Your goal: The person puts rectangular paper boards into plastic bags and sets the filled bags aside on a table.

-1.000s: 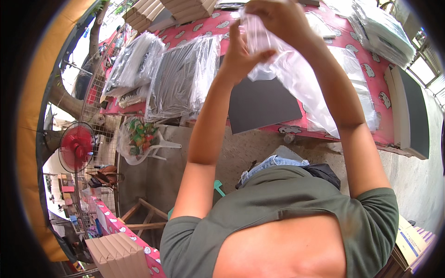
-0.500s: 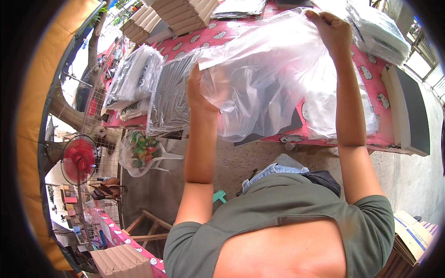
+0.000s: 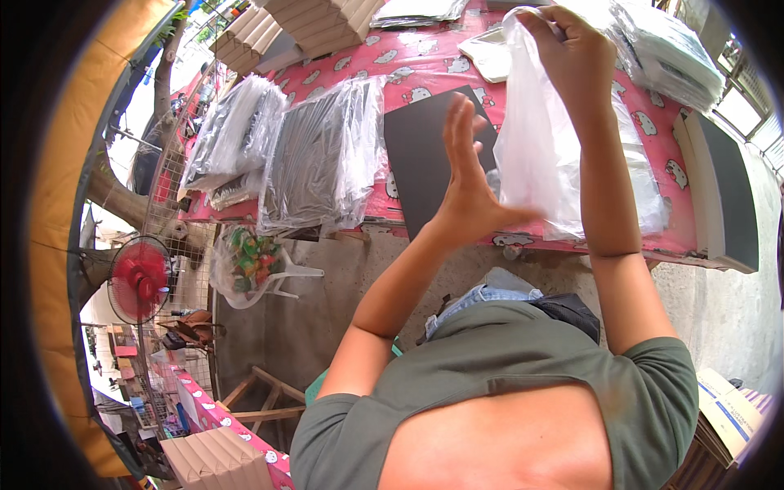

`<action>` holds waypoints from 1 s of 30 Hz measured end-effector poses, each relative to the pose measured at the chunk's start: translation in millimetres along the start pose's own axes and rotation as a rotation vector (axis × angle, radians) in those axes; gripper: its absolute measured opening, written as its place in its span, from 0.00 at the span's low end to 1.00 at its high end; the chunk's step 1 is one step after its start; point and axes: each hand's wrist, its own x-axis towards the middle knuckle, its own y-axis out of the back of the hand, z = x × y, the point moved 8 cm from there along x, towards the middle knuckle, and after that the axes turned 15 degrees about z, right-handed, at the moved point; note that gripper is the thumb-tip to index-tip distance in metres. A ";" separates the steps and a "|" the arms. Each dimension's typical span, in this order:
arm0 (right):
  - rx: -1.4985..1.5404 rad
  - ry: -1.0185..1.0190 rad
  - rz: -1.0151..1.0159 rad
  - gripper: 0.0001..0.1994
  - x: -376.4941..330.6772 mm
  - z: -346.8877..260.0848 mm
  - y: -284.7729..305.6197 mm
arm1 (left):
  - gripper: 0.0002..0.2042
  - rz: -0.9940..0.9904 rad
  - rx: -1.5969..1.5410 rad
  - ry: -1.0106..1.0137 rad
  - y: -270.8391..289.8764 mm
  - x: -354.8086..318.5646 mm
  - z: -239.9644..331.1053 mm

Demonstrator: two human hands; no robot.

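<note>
1. The clear plastic bag (image 3: 555, 155) hangs limp, crinkled and see-through above the pink tabletop (image 3: 425, 69).
2. The right hand (image 3: 576, 53) pinches the bag's top edge.
3. The left hand (image 3: 469, 175) is spread open, flat beside the bag, just over the black sheet (image 3: 420, 147).

I see a clear, milky plastic bag (image 3: 555, 163), a matte black sheet (image 3: 420, 155), a pink counter (image 3: 408, 73) cover patterned with white cartoon cats, and a red fan (image 3: 137, 279).

A pink-clothed table (image 3: 425, 69) stands on concrete floor (image 3: 327, 310) near a red fan (image 3: 137, 279) in daylight.
</note>
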 end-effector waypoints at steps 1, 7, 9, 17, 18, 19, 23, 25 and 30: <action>-0.016 0.054 0.038 0.10 1.3 0.9 3.7 | 0.49 0.042 -0.106 0.249 0.8 -3.8 -19.9; -0.082 -0.183 -0.200 0.10 -4.1 53.4 3.9 | 0.08 0.235 -0.606 0.804 51.3 -13.6 -76.6; -0.082 -0.058 -0.214 0.11 -14.0 51.3 0.4 | 0.09 0.521 -0.534 0.647 77.5 -0.4 -79.3; 0.689 -0.230 -0.410 0.07 -26.6 17.9 -17.1 | 0.06 0.003 -0.609 0.749 83.7 7.0 -28.2; 0.789 -0.327 -0.429 0.07 -31.3 11.6 -13.5 | 0.06 -0.215 -0.503 0.752 79.1 -7.4 -24.6; 0.864 -0.410 -0.439 0.07 -39.6 8.2 -8.5 | 0.06 -0.417 -0.450 0.793 73.8 -20.8 -20.0; 0.873 -0.396 -1.004 0.06 -117.4 -34.2 -20.6 | 0.06 -0.070 -0.836 0.631 135.1 -9.7 7.6; 0.713 0.259 -1.395 0.10 -137.9 -73.9 -21.1 | 0.06 0.333 -1.381 0.891 164.3 -10.4 2.5; 0.935 0.180 -1.773 0.10 -151.5 -101.1 -37.9 | 0.07 -0.304 -0.710 0.737 176.9 -63.3 16.8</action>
